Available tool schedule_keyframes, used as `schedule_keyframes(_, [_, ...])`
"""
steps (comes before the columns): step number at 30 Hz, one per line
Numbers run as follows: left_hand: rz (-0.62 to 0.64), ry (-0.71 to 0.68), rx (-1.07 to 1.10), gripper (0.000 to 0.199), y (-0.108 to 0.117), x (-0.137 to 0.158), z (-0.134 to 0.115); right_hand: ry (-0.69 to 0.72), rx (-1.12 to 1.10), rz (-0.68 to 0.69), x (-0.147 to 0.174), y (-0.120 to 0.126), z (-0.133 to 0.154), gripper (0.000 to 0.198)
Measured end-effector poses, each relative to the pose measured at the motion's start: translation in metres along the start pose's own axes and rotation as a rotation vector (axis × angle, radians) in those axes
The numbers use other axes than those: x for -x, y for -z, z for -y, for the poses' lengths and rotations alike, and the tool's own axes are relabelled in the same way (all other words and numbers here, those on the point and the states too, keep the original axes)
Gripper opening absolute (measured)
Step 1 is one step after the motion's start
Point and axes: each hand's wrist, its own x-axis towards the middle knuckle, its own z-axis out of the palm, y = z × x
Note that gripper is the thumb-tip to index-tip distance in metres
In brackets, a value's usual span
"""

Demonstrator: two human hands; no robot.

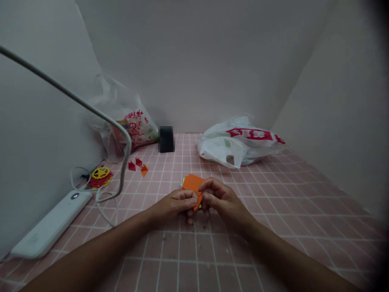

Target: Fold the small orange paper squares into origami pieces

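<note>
Between my two hands is a small folded piece of orange paper. My left hand pinches it from the left, thumb on top. From the right, my right hand has its bent fingers and thumb closed on the same piece, though their tips partly hide it. Just behind lies a stack of coloured paper squares, orange on top, with yellow and light blue edges peeking out. Farther off to the left sit an orange folded paper piece and two red folded paper pieces.
A white lamp base with a bent grey arm and a looping cable stands at left. Yellow and red cut-out shapes lie beside it. Two plastic bags and a dark box are at the back.
</note>
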Motion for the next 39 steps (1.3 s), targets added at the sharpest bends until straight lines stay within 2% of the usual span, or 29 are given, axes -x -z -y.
schedule_keyframes(7, [0.027,0.034,0.117,0.035,-0.0057,0.0015,0.0006,0.016,-0.019,-0.006,0.0021,-0.0047,0.0022,0.028])
schedule_keyframes(11, [0.014,0.024,0.117,0.036,-0.0063,0.0010,0.0010,0.016,-0.070,-0.087,0.0026,-0.0060,0.0031,0.030])
schedule_keyframes(14, [-0.035,-0.033,0.009,0.038,-0.0046,-0.0003,0.0026,-0.016,-0.002,-0.124,0.0021,-0.0044,0.0034,0.034])
schedule_keyframes(19, [-0.068,-0.098,-0.256,0.036,-0.0021,-0.0001,0.0057,-0.118,0.221,-0.011,0.0034,-0.0036,0.0020,0.042])
schedule_keyframes(23, [-0.096,-0.149,-0.448,0.030,-0.0033,0.0018,0.0049,-0.075,0.326,-0.035,0.0053,-0.0065,0.0030,0.041])
schedule_keyframes(31, [-0.121,-0.130,-0.310,0.035,-0.0035,-0.0011,0.0053,-0.023,0.354,-0.096,0.0087,-0.0092,0.0038,0.037])
schedule_keyframes(36, [-0.175,-0.035,-0.100,0.037,-0.0041,-0.0039,0.0086,0.025,0.354,-0.129,0.0078,-0.0080,-0.0007,0.037])
schedule_keyframes(39, [-0.200,-0.021,-0.112,0.038,-0.0077,-0.0042,0.0090,0.048,0.339,-0.154,0.0083,-0.0095,-0.0018,0.037])
